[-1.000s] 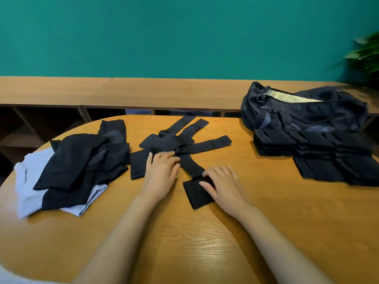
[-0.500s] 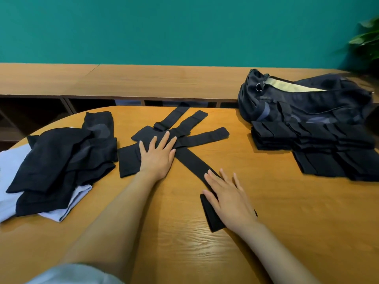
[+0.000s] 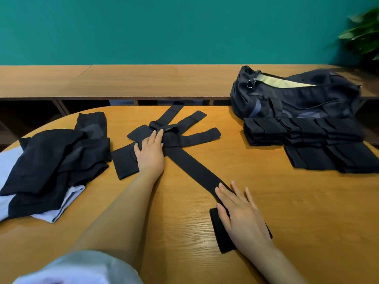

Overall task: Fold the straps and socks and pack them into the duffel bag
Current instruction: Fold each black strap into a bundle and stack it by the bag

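Both sets of fingers lie straight and flat, gripping nothing. The fingers of the right hand press on the near end of one long black strap. It runs diagonally from that hand, far and left, into the heap. A wider black end shows under the palm, and I cannot tell whether it is doubled over. The fingers of the left hand pin the strap heap where the pieces cross, at the middle of the tabletop.

Left of the heap lies a loose pile of dark socks over pale cloth. At the far right the duffel bag sits with its zip open, a folded stack touching its near side.

Flat palms hold by friction alone, so the strap could skid or skew on the smooth wood and fold crooked. It is caught under other straps, so tugging it may drag the heap apart if the left hand lifts. A springy fold might also open once released.
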Demonstrator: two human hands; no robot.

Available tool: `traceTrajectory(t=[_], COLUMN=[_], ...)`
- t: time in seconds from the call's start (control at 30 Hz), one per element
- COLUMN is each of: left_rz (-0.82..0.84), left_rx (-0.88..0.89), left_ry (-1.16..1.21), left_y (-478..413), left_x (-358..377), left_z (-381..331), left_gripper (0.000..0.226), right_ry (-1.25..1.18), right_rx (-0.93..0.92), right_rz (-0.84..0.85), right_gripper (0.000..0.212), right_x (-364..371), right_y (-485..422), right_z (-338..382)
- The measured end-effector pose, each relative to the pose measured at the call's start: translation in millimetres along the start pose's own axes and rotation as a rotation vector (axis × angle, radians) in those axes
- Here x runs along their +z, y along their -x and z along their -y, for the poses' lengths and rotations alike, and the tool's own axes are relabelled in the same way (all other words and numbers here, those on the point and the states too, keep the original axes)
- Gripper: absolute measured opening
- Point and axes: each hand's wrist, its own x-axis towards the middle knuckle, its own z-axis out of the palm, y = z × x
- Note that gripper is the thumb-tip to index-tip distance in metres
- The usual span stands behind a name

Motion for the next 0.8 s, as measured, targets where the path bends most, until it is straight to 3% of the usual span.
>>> traceTrajectory(t=[0.2,0.3,0.43,0.6,0.67,0.73,0.8], left_rz=[0.038,0.069,0.078,0.046,0.049,0.054,0.067], left_rx=[0.19,0.189,0.182,0.21,0.226,0.234,0.216], left_ry=[0.078,0.057,0.124,0.214,0.211,0.191,0.159], left_y=[13.7,21.6,17.4,4.1,0.4,-1.1,-3.7], left_x=[-4.6,-7.3,-19.5,-28.9,-31.6,-34.5,-36.7], left_z=[-12.1,-12.9,-15.7,-21.3,-19.5,-16.1,-9.4], left_gripper=[0.047,0.053,0.049,0.019,0.016,0.014,0.013], right_ry=[-0.006,0.079,-0.039,-0.082,-0.094,-0.056,0.033], right_rx=[-0.027,-0.041,-0.017,0.028,-0.017,-0.071,-0.112], right_rz=[0.039,0.077,-0.098,-0.231,-0.147,0.047,0.134], right_gripper=[0.076,0.053,0.035,0.034,0.048,0.058,0.043], right_x=[-11.2,-22.5,-23.9,-17.5,-21.0,-26.0,-34.2], right_y=[-23.2,-55.7,-98.8,-144.6,-163.3,-182.0,-195.7], right_z=[12.3,21.9,31.9,28.6,21.0,12.9,7.0])
